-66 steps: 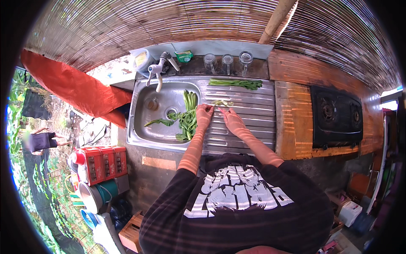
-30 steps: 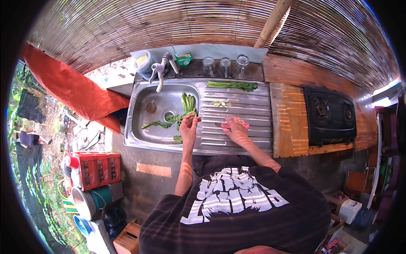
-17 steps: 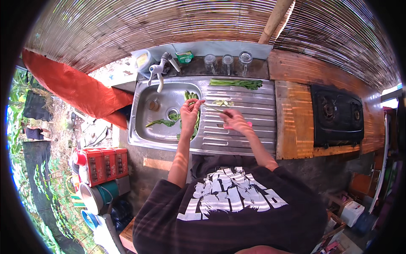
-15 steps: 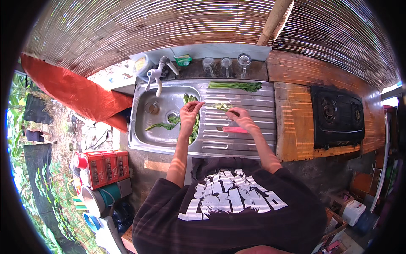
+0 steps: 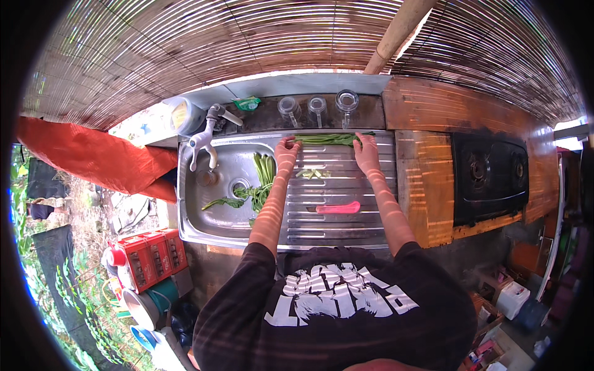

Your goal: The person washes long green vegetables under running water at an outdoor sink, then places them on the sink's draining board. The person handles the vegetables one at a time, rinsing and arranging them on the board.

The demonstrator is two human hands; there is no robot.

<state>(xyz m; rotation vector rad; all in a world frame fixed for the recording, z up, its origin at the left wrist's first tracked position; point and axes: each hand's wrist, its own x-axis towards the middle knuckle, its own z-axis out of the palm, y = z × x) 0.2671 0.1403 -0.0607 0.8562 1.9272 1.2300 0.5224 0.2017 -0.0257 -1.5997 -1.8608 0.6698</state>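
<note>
A bunch of long-stalked leafy greens lies along the back of the steel drainboard. At its stalk end, my left hand has its fingers curled onto the bunch. My right hand grips the leafy end, hiding part of the leaves. Between my forearms lie short pale-green cut stalk pieces. Nearer me is a knife with a pink handle, its short blade pointing left. More greens rest in the sink basin, partly behind my left forearm.
A white tap rises behind the basin, which also holds a glass. Three upturned glass mugs stand on the back ledge beside a green packet. A black two-burner stove sits on the wooden counter at right.
Both hands have moved away from the cut pieces to the bunch at the back and taken hold of its ends. The knife and cut pieces now lie uncovered. The view has shifted slightly.
</note>
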